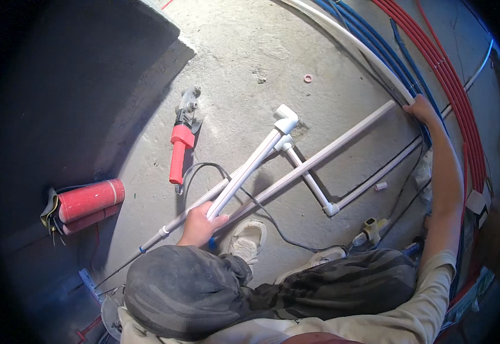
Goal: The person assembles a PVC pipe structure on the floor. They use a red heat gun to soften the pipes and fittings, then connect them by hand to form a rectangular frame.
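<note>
We had a straight, pale plastic elbow pipe (244,174) in our left grip (200,223), its fingers and thumb wrapped around the near end; the pipe slanted just right of the pipe welder (183,143). A glossy white elbow (286,120) already sat on its far end, so that joint looked made, though we could not tell whether it was fused. Our right grip (424,110), well to the right of the welder, appeared closed around the end of a long white pipe (370,52). Right of the welder, a loose pipe (341,141) ended plain near that hand, so we judged that end unjoined. Beyond it, a slim branch pipe (310,182) already met a smooth corner fitting (331,209).

The welder's red handle and dull metal head rested on rough, dusty concrete floor (232,69). To its left we saw a rounded red cylinder (92,199); far to its right curved sleek blue tubes (384,43) and red tubes (442,66).
</note>
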`<state>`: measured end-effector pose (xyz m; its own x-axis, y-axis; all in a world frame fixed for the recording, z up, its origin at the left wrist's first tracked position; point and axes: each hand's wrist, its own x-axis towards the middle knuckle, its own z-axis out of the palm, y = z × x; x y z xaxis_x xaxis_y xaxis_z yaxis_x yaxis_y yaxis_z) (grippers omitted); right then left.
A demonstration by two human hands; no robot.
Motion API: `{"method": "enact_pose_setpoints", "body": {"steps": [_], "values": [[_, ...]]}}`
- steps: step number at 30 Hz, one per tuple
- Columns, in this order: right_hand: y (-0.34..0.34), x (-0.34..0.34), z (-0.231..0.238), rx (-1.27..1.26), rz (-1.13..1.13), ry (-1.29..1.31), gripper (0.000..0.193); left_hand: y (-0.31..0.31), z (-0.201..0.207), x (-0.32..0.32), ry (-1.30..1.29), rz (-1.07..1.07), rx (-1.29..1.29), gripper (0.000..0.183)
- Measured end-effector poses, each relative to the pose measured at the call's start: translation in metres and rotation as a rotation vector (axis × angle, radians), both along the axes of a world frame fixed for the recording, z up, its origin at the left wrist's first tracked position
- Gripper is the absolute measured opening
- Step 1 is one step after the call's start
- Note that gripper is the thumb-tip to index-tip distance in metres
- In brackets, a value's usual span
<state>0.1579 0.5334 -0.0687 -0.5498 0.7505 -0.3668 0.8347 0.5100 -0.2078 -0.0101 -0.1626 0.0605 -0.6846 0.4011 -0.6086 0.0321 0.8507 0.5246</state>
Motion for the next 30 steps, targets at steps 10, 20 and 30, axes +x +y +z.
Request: {"method": "enact_pose_setpoints", "body": {"steps": [10,20,30], "values": [[-0.139,-0.083,0.061,-0.478,0.135,0.34,0.036,-0.004,-0.014,0.001,0.086,0.161,0.166,0.021],[-0.228,-0.178,0.007,-0.321,0.375,0.515,0.034,-0.006,0.017,-0.058,0.653,-0.002,0.222,0.017],[-0.191,-0.188,-0.026,-0.545,0.184,0.454,0.042,-0.006,-0.013,-0.133,0.306,0.067,0.244,0.042]]}}
